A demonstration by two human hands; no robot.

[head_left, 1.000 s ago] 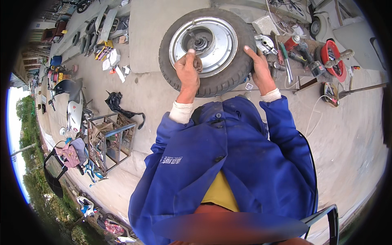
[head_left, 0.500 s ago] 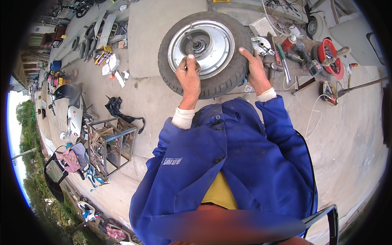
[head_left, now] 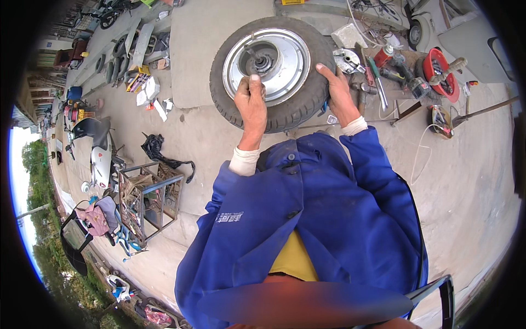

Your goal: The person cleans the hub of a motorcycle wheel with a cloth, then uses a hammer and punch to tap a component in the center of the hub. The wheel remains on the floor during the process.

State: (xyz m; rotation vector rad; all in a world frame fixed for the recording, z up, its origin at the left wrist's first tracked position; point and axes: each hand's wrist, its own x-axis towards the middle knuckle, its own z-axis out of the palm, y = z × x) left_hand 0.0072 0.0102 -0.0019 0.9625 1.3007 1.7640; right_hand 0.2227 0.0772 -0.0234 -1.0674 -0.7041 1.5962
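A wheel with a black tyre (head_left: pixel 287 115) and silver hub (head_left: pixel 287 63) is held out over my blue-clad legs, a threaded axle sticking up from its centre. My left hand (head_left: pixel 252 109) is closed at the hub's lower-left, thumb up, around a small brownish piece, mostly hidden, that I cannot make out. My right hand (head_left: pixel 339 96) grips the tyre's right side, its fingers partly behind the rubber. Just right of that hand lie a silver brake part (head_left: pixel 346 59), a green-handled tool (head_left: pixel 377 77), a red spray can (head_left: pixel 383 57) and a power tool (head_left: pixel 416 85).
To the right are a red bowl (head_left: pixel 449 96) of parts and a parked white vehicle (head_left: pixel 466 49). Leftward on the concrete stand a white scooter (head_left: pixel 101 162), a metal-framed rack (head_left: pixel 150 186) with tools and a pink bag (head_left: pixel 96 216). Black plastic (head_left: pixel 153 148) lies beside them.
The wheel and both my hands have shifted slightly left in view. My left hand sits slightly lower than a second ago. Both grips look the same.
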